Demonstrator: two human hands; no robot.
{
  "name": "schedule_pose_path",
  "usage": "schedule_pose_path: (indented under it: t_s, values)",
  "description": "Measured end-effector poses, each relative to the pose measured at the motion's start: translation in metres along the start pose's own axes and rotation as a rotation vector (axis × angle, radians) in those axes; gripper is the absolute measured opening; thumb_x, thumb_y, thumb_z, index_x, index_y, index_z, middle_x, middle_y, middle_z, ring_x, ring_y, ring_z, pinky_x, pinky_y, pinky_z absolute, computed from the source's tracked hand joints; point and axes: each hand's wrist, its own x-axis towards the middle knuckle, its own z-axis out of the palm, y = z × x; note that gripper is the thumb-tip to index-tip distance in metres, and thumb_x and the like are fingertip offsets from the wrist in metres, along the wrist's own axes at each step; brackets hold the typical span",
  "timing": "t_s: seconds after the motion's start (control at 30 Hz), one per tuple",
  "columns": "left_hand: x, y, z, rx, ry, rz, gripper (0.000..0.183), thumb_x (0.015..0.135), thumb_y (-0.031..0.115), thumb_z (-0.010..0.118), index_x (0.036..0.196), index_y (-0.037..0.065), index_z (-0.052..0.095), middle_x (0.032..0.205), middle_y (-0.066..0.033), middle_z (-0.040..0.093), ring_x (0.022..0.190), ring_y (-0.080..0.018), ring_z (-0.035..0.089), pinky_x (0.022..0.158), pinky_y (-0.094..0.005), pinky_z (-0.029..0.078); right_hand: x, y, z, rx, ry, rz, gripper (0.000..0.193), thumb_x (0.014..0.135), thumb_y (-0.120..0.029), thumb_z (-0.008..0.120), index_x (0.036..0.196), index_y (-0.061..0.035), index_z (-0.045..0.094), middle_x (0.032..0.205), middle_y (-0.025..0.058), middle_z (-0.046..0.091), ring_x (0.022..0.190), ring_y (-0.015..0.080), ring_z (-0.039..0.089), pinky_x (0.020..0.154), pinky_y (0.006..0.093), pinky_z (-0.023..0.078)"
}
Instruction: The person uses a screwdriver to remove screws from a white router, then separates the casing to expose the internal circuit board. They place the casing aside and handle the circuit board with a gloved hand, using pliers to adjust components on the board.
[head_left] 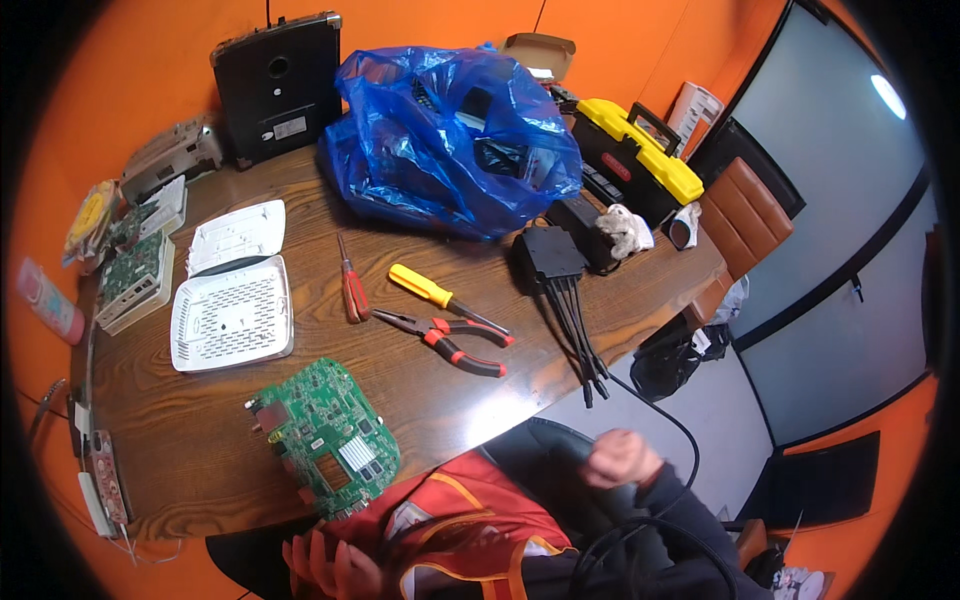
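My left hand (332,568) is at the lower edge, just below the green circuit board (335,435), its fingers apart and nothing visible in them. The board lies at the table's near edge, bearing a pale heatsink and metal connectors. My right hand (622,458) is curled into a fist off the table's edge, over the dark chair, with nothing showing from it. Beyond the board are pliers (450,340) with red and black handles, a yellow-handled screwdriver (430,288) and a red-handled screwdriver (352,290). To the left sits an opened white plastic casing (240,312) with vent slots.
A blue plastic bag (440,150) full of parts fills the table's far middle. Right of it stand a black-and-yellow toolbox (640,160) and a black box with cables (552,255) hanging over the edge. More circuit boards (135,270) and a black speaker-like box (280,90) line the left.
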Motion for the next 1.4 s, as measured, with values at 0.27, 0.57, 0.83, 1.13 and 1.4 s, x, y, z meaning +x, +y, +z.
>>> schedule_pose_path:
  t_s: [0.27, 0.57, 0.83, 1.13, 1.4]
  values:
    - [-0.010, -0.019, -0.029, 0.242, 0.034, 0.611, 0.014, 0.085, 0.014, 0.059, 0.098, 0.009, 0.061, 0.107, -0.0069, 0.061, 0.100, -0.0276, 0.055, 0.094, -0.0462, 0.040, -0.010, 0.157, -0.048, -0.348, 0.630, 0.781, 0.020, 0.085, -0.012, 0.053, 0.072, 0.0027, 0.057, 0.077, 0.0163, 0.053, 0.074, 0.0330, 0.054, 0.065, 0.0383, 0.043]
    - [-0.030, 0.013, -0.051, 0.092, 0.188, 0.591, 0.016, 0.082, 0.018, 0.061, 0.098, 0.015, 0.063, 0.109, -0.0093, 0.062, 0.110, -0.0322, 0.051, 0.099, -0.0535, 0.032, 0.065, 0.214, -0.051, -0.281, 0.529, 0.666, 0.023, 0.073, -0.007, 0.062, 0.095, -0.0013, 0.062, 0.103, 0.0212, 0.060, 0.097, 0.0370, 0.057, 0.086, 0.0421, 0.046]
    - [-0.025, 0.058, -0.026, -0.121, 0.060, 0.496, 0.021, 0.078, 0.002, 0.055, 0.097, 0.004, 0.063, 0.106, -0.0115, 0.062, 0.107, -0.0326, 0.053, 0.095, -0.0467, 0.036, 0.065, 0.120, -0.151, 0.850, 0.753, 0.667, 0.038, 0.078, -0.002, 0.061, 0.114, 0.0081, 0.056, 0.094, 0.0097, 0.065, 0.078, 0.0167, 0.064, 0.069, 0.0251, 0.050]
    - [-0.041, 0.146, 0.005, -0.772, -0.485, 0.281, 0.047, 0.078, 0.003, 0.068, 0.121, 0.002, 0.051, 0.114, -0.0127, 0.055, 0.104, -0.0210, 0.057, 0.087, -0.0313, 0.048, 0.084, -0.029, -0.142, 1.415, 0.264, 0.217, 0.050, 0.084, -0.011, 0.064, 0.129, 0.0006, 0.046, 0.115, 0.0081, 0.058, 0.093, 0.0111, 0.060, 0.072, 0.0208, 0.051]
    - [-0.039, 0.162, 0.030, -1.106, -0.186, 0.137, 0.046, 0.077, -0.008, 0.060, 0.117, 0.001, 0.039, 0.105, -0.0111, 0.058, 0.101, -0.0177, 0.057, 0.086, -0.0296, 0.046, 0.079, -0.077, -0.107, 1.434, 0.113, 0.164, 0.046, 0.090, -0.017, 0.057, 0.129, 0.0028, 0.045, 0.110, 0.0087, 0.060, 0.091, 0.0130, 0.061, 0.079, 0.0255, 0.052]
